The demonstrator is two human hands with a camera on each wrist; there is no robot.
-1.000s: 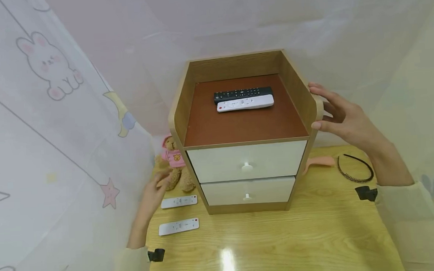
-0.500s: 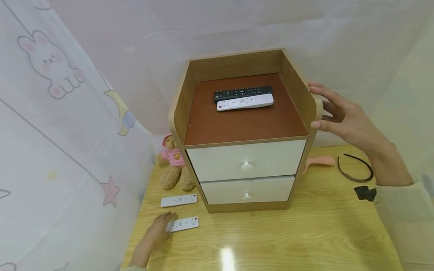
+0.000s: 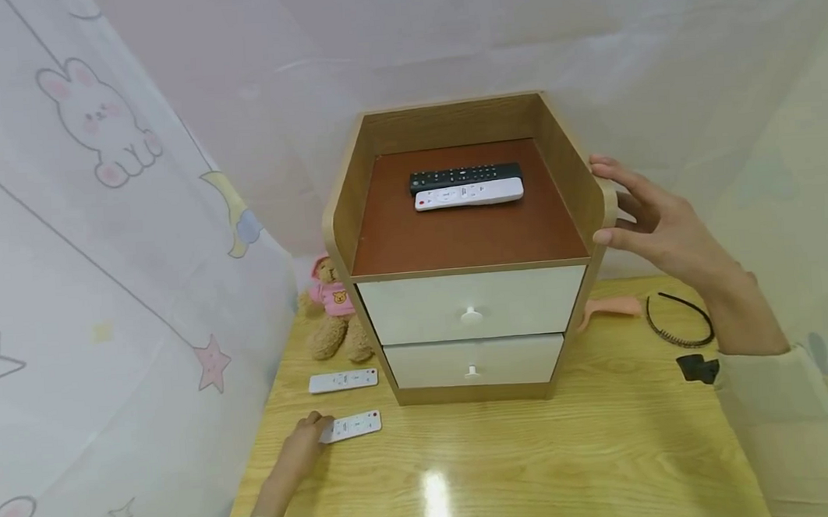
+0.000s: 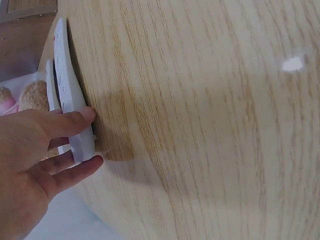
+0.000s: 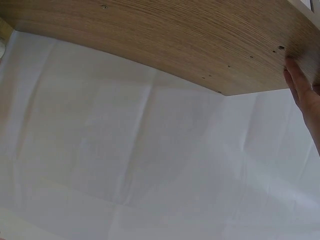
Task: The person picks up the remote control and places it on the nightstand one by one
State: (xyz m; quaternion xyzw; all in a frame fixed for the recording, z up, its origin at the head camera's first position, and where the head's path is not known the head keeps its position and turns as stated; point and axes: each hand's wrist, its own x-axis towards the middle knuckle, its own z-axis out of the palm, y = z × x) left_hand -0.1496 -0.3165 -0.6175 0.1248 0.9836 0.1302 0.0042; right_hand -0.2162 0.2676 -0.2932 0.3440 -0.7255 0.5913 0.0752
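My left hand pinches the near end of a white remote control at the left of the table. In the left wrist view the thumb lies across that remote and other fingers are under its end. A second white remote lies just behind it. My right hand touches the outer right side of a small wooden cabinet, thumb near its front edge. The right wrist view shows fingers against the side panel. On the cabinet top lie a black remote and a white remote.
The cabinet has two white drawers, an upper and a lower, both pushed in. A teddy bear in pink sits to its left. An orange-pink item and a black headband lie to its right. Fabric walls surround the table.
My left hand has come down and toward me from beside the teddy bear, and now holds the nearer white remote. The right hand stays at the cabinet's side.
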